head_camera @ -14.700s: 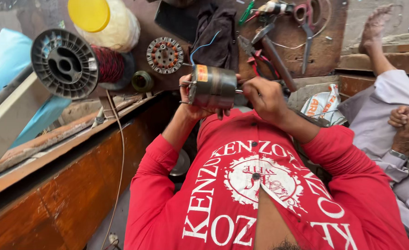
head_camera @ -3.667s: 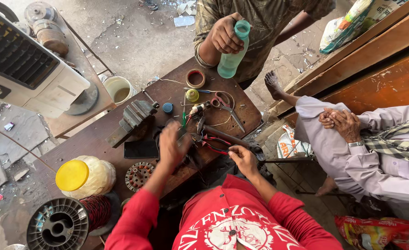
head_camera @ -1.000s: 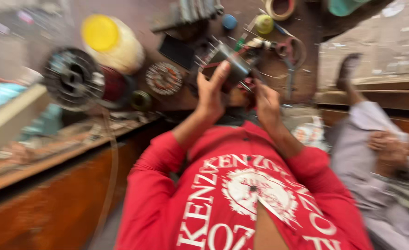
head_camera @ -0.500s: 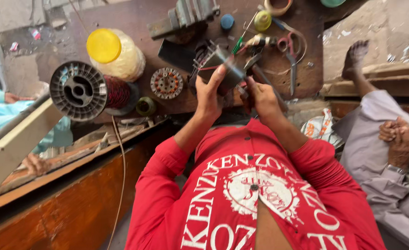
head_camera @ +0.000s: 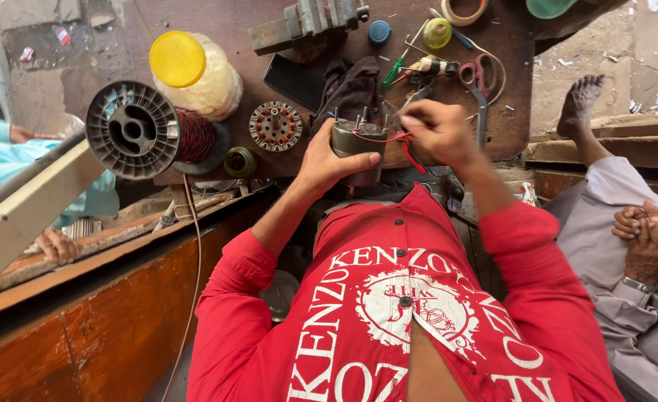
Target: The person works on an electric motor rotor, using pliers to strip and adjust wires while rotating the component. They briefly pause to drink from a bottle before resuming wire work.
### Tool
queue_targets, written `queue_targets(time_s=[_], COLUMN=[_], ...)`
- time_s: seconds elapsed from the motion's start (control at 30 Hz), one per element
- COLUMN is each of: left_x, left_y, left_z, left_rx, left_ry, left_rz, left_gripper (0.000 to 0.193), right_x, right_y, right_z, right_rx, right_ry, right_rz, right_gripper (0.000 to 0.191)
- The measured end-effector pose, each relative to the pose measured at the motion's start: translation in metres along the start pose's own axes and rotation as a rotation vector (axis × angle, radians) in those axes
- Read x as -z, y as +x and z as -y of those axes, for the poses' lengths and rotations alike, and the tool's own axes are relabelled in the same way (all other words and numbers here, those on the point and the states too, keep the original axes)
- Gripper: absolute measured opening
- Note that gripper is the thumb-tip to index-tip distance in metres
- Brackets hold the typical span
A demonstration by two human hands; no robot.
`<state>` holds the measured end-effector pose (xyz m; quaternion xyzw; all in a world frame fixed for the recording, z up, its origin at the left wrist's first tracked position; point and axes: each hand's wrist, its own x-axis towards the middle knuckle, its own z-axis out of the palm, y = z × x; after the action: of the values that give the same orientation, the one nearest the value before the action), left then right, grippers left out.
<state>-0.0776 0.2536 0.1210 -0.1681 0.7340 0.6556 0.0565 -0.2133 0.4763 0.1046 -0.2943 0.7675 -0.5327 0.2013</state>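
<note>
My left hand (head_camera: 320,158) grips a small grey motor housing (head_camera: 356,143) from the side, holding it upright over the near edge of the brown workbench (head_camera: 225,22). Pins and thin leads stick up from its top. My right hand (head_camera: 437,132) is pinched on a red wire (head_camera: 408,153) at the housing's top right, with a thin metal tool tip showing just above the fingers. Both red sleeves run down to my chest.
On the bench lie a grey spool of red wire (head_camera: 132,130), a yellow-lidded jar (head_camera: 195,71), a round stator (head_camera: 275,125), a dark cloth (head_camera: 351,85), scissors (head_camera: 477,78) and a vise (head_camera: 306,18). A person sits at right (head_camera: 626,231), foot raised (head_camera: 582,100); another in light blue at left (head_camera: 16,160).
My left hand has turned the housing upright and drawn it nearer my chest. My right hand has shifted onto the red wire at its top.
</note>
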Motion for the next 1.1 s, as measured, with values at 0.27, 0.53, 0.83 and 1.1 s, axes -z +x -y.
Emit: queue_targets(time_s=[0.27, 0.53, 0.83, 1.1], left_x=[0.015, -0.006, 0.013, 0.012], left_y=[0.0, 0.0, -0.009, -0.008], left_z=[0.004, -0.005, 0.015, 0.052], left_rx=[-0.018, -0.054, 0.045, 0.14], left_ry=[0.546, 0.491, -0.034, -0.505], left_rz=[0.119, 0.129, 0.005, 0.042], left_gripper=[0.083, 0.083, 0.071, 0.071], right_x=[0.082, 0.07, 0.105, 0.116], right_y=[0.03, 0.095, 0.047, -0.021], right_z=[0.054, 0.003, -0.013, -0.026], right_rx=[0.031, 0.061, -0.206, -0.275], right_ry=[-0.144, -0.367, 0.08, 0.056], right_rz=[0.293, 0.187, 0.073, 0.011], right_gripper=[0.019, 0.025, 0.019, 0.021])
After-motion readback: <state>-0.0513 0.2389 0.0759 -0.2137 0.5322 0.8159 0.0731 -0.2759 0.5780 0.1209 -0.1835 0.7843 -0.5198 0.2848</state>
